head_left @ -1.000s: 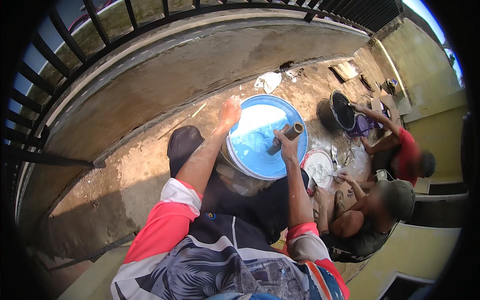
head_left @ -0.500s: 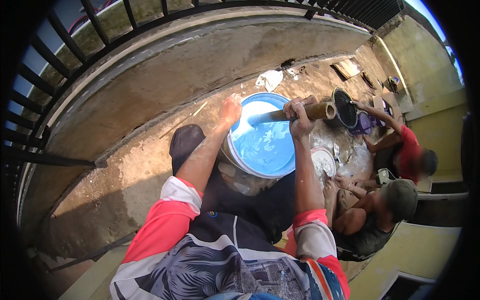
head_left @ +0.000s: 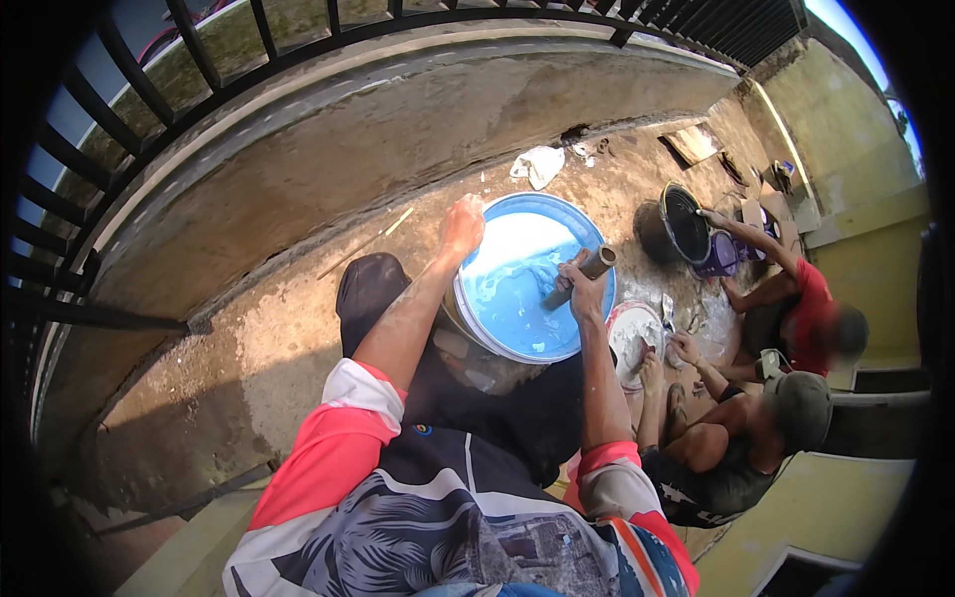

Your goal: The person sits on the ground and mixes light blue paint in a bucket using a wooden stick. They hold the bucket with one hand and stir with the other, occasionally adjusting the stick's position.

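Observation:
A large bucket (head_left: 481, 331) stands on the ground in front of my knees, holding pale blue paint (head_left: 517, 254) with lighter streaks in it. My left hand (head_left: 464, 229) is closed on the bucket's left rim. Wrapped round a thick wooden stick (head_left: 599, 261) is my right hand (head_left: 585, 291), over the right side of the bucket. The stick leans, its upper end pointing up and right past the rim, and its lower end dips into the paint, which hides the tip.
Two people squat at the right: one in red (head_left: 811, 313) holds a black bucket (head_left: 684, 221), another in dark clothes (head_left: 736, 478) works over a white tub (head_left: 634, 333). Beyond lie a purple bucket (head_left: 718, 255) and a white cloth (head_left: 538, 166). A low wall (head_left: 398, 119) runs behind.
My right hand has swung the stick through the paint, from lying slanted across the bucket to standing steeper at its right side. My left hand stays on the rim.

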Demonstrator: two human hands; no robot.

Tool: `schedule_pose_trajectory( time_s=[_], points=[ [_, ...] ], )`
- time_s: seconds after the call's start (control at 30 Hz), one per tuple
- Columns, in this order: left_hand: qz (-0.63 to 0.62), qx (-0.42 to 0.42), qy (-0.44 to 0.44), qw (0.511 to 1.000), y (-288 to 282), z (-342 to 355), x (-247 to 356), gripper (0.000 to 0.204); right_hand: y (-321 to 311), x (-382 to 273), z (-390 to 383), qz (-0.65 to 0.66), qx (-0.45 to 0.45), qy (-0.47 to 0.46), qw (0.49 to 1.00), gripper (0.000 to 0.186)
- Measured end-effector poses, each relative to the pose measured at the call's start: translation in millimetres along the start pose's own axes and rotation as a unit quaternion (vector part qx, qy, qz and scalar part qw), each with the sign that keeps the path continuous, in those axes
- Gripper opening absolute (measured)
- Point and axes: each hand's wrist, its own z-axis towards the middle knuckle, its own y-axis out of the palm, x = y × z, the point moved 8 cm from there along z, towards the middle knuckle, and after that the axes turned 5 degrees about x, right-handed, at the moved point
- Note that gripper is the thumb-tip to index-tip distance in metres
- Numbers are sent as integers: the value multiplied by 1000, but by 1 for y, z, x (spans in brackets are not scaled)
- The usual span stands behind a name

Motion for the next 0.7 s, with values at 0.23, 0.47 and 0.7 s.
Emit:
schedule_pose_trajectory(
  time_s=[0.23, 0.47, 0.7],
  points=[
    [4, 28, 48, 998, 1, 4, 3, 34, 93, 4, -20, 73, -39, -53, 995, 26],
    [29, -7, 33, 999, -8, -2, 18, 28, 138, 7, 8, -236, -114, -298, 918, 17],
    [2, 3, 0, 1000, -6, -2, 21, 38, 42, -1, 18, -206, -66, -191, 958, 24]
  ],
)
